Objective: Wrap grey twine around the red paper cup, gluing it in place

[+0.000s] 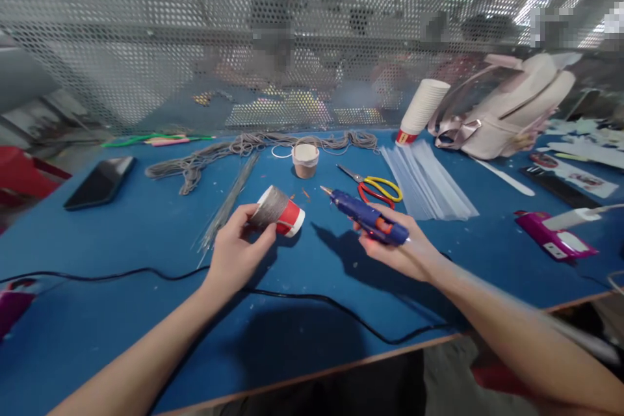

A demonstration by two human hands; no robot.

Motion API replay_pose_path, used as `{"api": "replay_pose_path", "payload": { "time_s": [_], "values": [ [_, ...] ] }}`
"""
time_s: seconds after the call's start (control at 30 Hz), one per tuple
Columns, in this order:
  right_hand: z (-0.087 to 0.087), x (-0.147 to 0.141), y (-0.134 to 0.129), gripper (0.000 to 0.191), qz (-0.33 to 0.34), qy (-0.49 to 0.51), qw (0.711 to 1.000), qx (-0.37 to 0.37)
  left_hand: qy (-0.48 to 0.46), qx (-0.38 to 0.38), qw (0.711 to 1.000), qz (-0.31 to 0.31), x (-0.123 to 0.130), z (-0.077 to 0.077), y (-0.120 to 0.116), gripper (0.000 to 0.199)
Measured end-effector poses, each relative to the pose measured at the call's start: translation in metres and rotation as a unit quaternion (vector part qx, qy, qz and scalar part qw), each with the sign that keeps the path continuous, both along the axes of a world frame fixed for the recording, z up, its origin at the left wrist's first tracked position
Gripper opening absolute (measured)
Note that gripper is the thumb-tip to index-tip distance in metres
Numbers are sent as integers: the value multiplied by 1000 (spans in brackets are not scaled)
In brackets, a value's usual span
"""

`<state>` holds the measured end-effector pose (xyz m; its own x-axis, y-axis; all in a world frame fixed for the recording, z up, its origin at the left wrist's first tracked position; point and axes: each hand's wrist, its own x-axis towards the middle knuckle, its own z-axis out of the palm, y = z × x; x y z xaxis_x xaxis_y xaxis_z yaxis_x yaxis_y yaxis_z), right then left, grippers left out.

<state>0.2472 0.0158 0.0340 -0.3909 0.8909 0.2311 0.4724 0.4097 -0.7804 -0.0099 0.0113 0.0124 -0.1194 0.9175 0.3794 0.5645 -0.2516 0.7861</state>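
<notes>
In my left hand (238,244) is a red paper cup (288,216), tilted on its side, with grey cord wound round part of it. My right hand (392,240) grips a blue glue gun (363,211), whose nozzle points left toward the cup across a small gap. A red glow shows at the gun's handle. Beyond the cup stands a small pale tub (305,162). Scissors (373,185) with one yellow and one red handle lie just past the glue gun.
Grey cord (190,166) runs along the back, near thin wires (229,201). Clear plastic strips (429,182), stacked paper cups (422,110) and a pale backpack (507,107) are at right. A phone (100,183) lies left. A black cable (312,297) crosses the front; a purple power strip (553,237) sits right.
</notes>
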Motion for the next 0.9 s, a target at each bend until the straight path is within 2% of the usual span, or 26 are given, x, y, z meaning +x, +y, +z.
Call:
{"api": "replay_pose_path", "payload": {
  "time_s": [0.03,0.13,0.3,0.53,0.73,0.9],
  "values": [
    [2,-5,-3,14,-17,24,999,-26,8,8,1000,-6,0,-1,0,18],
    [3,-22,-13,7,-7,49,995,-83,38,40,998,-15,1,-4,-2,17],
    [-5,-38,-21,11,23,28,999,-7,74,52,996,-13,3,-6,-3,16],
    [-11,-41,-21,16,13,16,1000,17,86,71,994,-20,4,-8,-4,15],
    [-19,-42,-21,7,46,24,996,71,84,69,994,-21,4,-9,-4,16],
    [-23,-39,-20,8,31,19,995,92,84,62,994,-21,4,-9,-4,15]
  ]
}}
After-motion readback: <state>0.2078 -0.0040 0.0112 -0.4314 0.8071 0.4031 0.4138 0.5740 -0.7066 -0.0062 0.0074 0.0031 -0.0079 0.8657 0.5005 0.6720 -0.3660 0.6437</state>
